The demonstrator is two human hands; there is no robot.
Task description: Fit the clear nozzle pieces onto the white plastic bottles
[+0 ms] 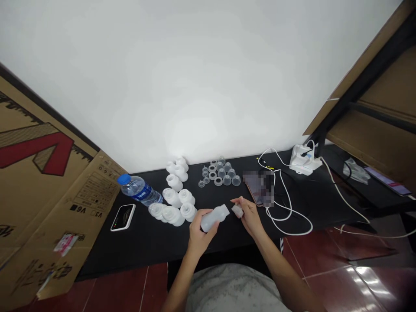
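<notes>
My left hand (198, 234) is wrapped round a white plastic bottle (213, 218), tilted with its neck toward the right. Between the fingertips of my right hand (251, 216) is a small clear plastic piece (238, 211), a short way from the bottle's neck. Its exact kind is too small to make out. Several open white bottles (173, 215) stand to the left of my left hand. Behind the hands lie several clear dome caps (226, 180), translucent rings (212, 175) and small clear inserts (202, 183).
A water bottle (140, 190) with a blue cap and a white device (123, 217) are at the left, beside a cardboard box (94, 208). At the right are a phone (256, 190), looping white cables (289, 216) and a power strip (302, 160). A white wall rises behind.
</notes>
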